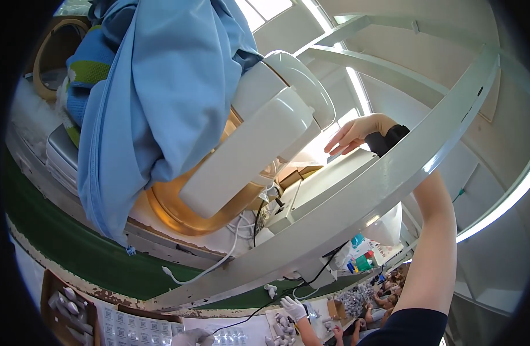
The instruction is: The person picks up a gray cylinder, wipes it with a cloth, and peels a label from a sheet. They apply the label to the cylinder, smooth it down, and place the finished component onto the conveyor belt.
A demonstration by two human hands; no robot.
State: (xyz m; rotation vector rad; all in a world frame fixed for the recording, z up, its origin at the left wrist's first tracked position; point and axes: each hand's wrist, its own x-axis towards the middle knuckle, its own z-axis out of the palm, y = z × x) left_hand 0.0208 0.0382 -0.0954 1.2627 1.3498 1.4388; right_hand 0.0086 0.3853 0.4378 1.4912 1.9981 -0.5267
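Observation:
My right hand (350,134) is raised high over a white slanted beam (392,179), with a black band at the wrist. Its fingers are stretched apart and hold nothing; they hover just above a flat white box (328,181) on an upper shelf. Beside the hand to the left stands a white and gold fan-like appliance (259,138), partly covered by a light blue cloth (161,98). My left hand is out of the picture.
White cables (219,262) hang from the appliance over a green shelf edge (74,248). Below, other people's white-gloved hands (292,307) work at a table with sheets and small grey parts in a cardboard box (69,303). Several people sit further back.

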